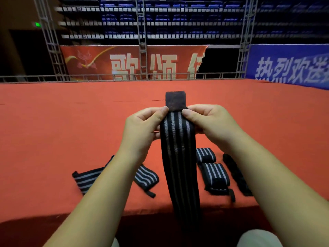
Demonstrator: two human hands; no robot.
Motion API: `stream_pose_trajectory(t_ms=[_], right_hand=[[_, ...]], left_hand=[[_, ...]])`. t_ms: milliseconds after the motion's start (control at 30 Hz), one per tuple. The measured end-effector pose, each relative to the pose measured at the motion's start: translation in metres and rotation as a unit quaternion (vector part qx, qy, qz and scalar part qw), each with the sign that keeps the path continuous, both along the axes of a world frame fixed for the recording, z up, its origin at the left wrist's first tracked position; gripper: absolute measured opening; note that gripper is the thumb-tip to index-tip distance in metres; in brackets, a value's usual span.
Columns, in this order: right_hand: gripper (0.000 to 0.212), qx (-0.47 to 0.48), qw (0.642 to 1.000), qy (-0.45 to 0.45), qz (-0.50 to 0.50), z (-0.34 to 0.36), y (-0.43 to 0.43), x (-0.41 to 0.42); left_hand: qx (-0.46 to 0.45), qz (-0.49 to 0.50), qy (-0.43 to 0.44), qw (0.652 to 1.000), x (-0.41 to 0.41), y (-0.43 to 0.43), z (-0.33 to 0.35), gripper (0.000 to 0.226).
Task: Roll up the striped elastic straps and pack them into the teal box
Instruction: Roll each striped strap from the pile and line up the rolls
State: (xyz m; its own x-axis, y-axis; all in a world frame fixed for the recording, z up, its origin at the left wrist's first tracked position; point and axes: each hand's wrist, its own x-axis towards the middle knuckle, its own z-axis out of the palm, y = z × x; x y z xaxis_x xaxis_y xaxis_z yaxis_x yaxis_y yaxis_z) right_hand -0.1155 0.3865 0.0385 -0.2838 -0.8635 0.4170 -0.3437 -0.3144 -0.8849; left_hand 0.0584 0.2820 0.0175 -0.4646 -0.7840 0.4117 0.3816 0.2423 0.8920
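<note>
Your hands — left (142, 125), right (210, 122) — pinch the strap (178, 148) near its patch end; it's light, limp, stretchy — roll snugly from there.

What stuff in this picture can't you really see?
All from the head view:
- teal box: not in the picture at all.
- long striped strap: its lower end is lost in the dark at the bottom.
- flat strap: partly hidden behind the left forearm.
- black strap: blurred, near end behind the right forearm.
- fingers of the left hand and right hand: mostly behind the long striped strap.
</note>
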Motion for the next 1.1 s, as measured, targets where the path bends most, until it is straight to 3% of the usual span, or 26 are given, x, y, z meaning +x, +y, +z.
stream_pose_trajectory(t_ms=[267,467,767,900,1100], right_hand=[[0.02,-0.024,0.998,-0.036,0.042,-0.007,0.024,0.029],[0.018,-0.001,0.996,-0.082,0.046,-0.049,0.013,0.038],[0.018,-0.002,0.99,-0.138,-0.031,-0.103,-0.021,0.031],[0.023,0.009,0.987,-0.141,-0.078,-0.123,-0.034,0.023],[0.027,0.026,0.99,-0.127,-0.055,-0.152,-0.052,0.002]], left_hand=[[0.012,-0.02,0.001,1.0,0.039,0.025,-0.005,0.021],[0.022,-0.001,-0.025,0.999,0.049,0.022,-0.032,0.019],[0.017,0.046,-0.108,0.993,0.027,-0.011,-0.073,0.021],[0.001,0.018,-0.131,0.991,0.017,-0.024,-0.088,0.017],[0.067,-0.01,-0.126,0.99,0.003,-0.046,-0.126,0.02]])
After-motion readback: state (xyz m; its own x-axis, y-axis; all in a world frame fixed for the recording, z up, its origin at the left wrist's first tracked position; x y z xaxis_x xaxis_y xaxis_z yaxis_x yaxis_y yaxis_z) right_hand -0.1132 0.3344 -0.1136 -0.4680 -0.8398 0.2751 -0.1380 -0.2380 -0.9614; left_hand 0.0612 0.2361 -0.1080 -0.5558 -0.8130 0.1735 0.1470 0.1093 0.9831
